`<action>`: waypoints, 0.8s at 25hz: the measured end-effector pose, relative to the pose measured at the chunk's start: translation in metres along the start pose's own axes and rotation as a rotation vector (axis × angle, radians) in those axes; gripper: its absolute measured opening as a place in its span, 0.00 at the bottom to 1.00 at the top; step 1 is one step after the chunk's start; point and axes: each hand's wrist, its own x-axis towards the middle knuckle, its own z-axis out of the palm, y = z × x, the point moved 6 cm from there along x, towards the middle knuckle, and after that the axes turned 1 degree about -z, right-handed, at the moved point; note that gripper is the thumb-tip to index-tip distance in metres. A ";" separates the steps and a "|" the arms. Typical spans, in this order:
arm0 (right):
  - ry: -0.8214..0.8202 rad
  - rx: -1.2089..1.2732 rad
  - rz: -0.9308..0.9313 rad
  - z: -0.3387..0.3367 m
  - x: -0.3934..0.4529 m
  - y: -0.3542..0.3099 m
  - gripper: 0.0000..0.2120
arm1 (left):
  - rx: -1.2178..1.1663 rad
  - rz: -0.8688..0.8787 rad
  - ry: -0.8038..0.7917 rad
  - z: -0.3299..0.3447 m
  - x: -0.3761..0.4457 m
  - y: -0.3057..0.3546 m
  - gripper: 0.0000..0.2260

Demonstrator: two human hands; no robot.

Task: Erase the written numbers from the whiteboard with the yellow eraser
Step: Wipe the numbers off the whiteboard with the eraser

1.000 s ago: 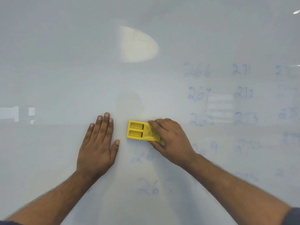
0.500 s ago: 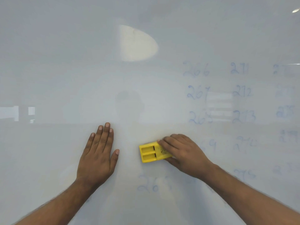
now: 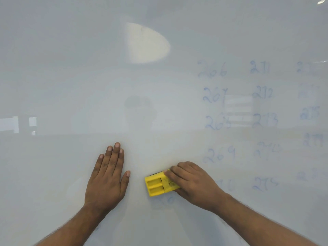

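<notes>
Eraser (image 3: 160, 183) sits low and just right of centre in the frame, flat against the board (image 3: 71, 68); my right hand (image 3: 191, 184) grips it, fingers curled over its right half with the fingertips (image 3: 167, 173) on its top edge, the thumb hidden beneath; the left half, with its two recessed slots, sticks out bare toward the left. Its long axis runs roughly left to right across the frame, tipped a little so the free end sits slightly lower; that free end points toward my left hand (image 3: 108, 176), which lies flat on the board with straight fingers close together, holding nothing, near the eraser but apart from it.

What the next stroke turns on, as I judge it: a faint smudged number (image 3: 166, 200) lies just below the eraser, touching its lower edge, so a short pull straight down, broadside to the long axis, should cover it. The right hand is the one already on the tool, so it is the nearer. The remaining numbers (image 3: 262, 94) stand in columns to the right, from mid-height down to the lower right, well apart from the eraser, some partly rubbed; much of the job is left, I reckon.
</notes>
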 end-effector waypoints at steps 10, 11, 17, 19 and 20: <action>0.188 0.077 0.289 -0.019 0.022 0.026 0.22 | 0.003 -0.037 0.001 0.003 -0.015 0.006 0.30; 0.177 0.087 0.252 -0.013 0.021 0.016 0.21 | 0.005 -0.031 0.000 0.004 -0.016 0.007 0.30; -0.043 0.047 -0.034 0.018 -0.025 -0.027 0.18 | 0.029 0.050 -0.031 0.007 -0.030 0.004 0.32; -0.101 0.016 -0.098 0.015 -0.045 -0.024 0.17 | 0.028 0.051 -0.033 0.008 -0.035 0.005 0.32; -0.121 0.001 -0.112 0.011 -0.051 -0.020 0.17 | 0.025 0.045 -0.035 0.008 -0.037 0.005 0.32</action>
